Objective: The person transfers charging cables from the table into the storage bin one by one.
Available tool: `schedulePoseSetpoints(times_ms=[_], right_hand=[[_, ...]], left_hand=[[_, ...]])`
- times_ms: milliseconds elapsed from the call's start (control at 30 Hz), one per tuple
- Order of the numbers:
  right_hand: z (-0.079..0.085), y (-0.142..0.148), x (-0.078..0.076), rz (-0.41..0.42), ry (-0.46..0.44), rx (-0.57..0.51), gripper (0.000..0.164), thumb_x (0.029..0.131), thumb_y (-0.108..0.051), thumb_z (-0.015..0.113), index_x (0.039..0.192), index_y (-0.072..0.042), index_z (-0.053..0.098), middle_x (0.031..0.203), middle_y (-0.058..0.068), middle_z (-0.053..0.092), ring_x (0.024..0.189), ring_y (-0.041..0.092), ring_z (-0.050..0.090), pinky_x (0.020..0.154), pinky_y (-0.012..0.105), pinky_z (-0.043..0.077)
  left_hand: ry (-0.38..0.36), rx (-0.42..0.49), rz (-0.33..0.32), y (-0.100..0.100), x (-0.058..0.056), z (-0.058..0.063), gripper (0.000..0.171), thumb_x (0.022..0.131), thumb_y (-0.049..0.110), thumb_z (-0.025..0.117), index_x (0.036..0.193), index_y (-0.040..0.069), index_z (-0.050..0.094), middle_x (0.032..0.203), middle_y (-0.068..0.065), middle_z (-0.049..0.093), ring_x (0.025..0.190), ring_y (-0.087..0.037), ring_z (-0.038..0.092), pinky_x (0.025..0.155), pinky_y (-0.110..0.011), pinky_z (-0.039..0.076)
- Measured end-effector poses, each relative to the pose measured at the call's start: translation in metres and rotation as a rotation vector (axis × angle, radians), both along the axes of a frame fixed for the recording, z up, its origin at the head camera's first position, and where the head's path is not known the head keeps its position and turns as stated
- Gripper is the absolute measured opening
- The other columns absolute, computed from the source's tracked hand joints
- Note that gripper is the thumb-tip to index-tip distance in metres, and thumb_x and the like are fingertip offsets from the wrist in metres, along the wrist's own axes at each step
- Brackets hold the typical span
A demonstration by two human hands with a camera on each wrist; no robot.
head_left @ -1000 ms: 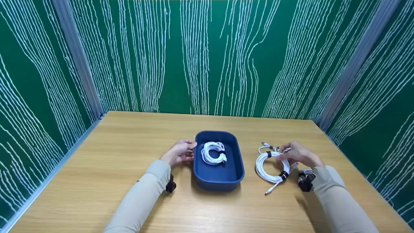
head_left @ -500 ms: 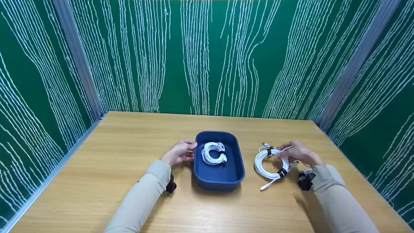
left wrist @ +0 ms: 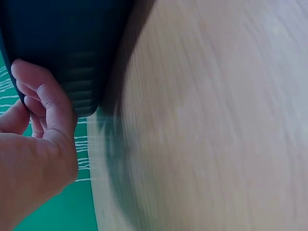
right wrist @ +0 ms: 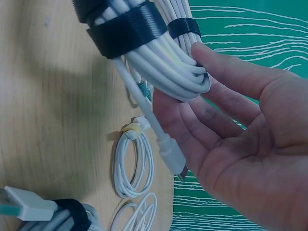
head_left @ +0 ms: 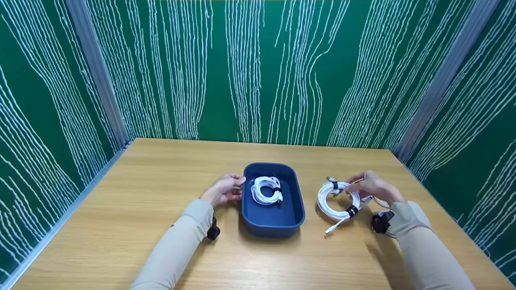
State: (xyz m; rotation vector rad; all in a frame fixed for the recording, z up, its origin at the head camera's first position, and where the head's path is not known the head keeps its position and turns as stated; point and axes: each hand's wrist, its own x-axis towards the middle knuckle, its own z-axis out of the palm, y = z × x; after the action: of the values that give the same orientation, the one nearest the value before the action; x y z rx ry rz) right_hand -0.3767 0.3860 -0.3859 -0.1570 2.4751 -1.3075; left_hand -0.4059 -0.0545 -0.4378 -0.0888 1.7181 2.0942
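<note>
A dark blue bin (head_left: 274,232) stands mid-table, and a white coiled cable (head_left: 262,198) with a black strap lies inside it. My left hand (head_left: 224,189) holds the bin's left rim between thumb and fingers; in the left wrist view the fingers lie against the bin's wall (left wrist: 77,86). To the right of the bin, my right hand (head_left: 371,187) pinches a larger white coiled cable (head_left: 323,203) bound with black straps. In the right wrist view, thumb and fingers close on that coil, and one metal-tipped plug (right wrist: 172,153) dangles beside the palm.
More cables lie on the table under and beside my right hand: a coil with a yellowish tie (right wrist: 132,161) and a cable with a white plug (right wrist: 31,204) and black strap. Green walls with white lines (head_left: 217,72) stand behind the table's far edge.
The larger coiled cable in my right hand has shifted slightly left and away from me, its loose end moving with it. My left hand and the bin have stayed in place.
</note>
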Motion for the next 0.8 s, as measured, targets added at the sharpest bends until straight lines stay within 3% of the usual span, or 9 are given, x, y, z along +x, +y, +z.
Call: schedulePoseSetpoints(times_ms=[367, 800], right_hand=[[0.009, -0.005, -0.001, 0.011, 0.002, -0.050, 0.045, 0.090, -0.009, 0.066, 0.124, 0.016, 0.050, 0.084, -0.003, 0.072, 0.076, 0.013, 0.070, 0.068, 0.025, 0.058], [0.025, -0.019, -0.003, 0.031, -0.005, -0.039, 0.044, 0.093, -0.008, 0.061, 0.125, 0.017, 0.047, 0.082, -0.004, 0.071, 0.070, 0.008, 0.066, 0.065, 0.022, 0.056]], left_hand=[[-0.009, -0.002, 0.006, 0.000, 0.000, -0.002, 0.006, 0.099, 0.009, 0.049, 0.105, 0.007, 0.049, 0.077, -0.002, 0.052, 0.061, -0.013, 0.052, 0.057, -0.025, 0.048], [-0.007, 0.004, -0.001, 0.000, 0.000, -0.003, 0.006, 0.100, 0.010, 0.049, 0.104, 0.007, 0.046, 0.075, -0.002, 0.052, 0.061, -0.013, 0.052, 0.055, -0.024, 0.048]])
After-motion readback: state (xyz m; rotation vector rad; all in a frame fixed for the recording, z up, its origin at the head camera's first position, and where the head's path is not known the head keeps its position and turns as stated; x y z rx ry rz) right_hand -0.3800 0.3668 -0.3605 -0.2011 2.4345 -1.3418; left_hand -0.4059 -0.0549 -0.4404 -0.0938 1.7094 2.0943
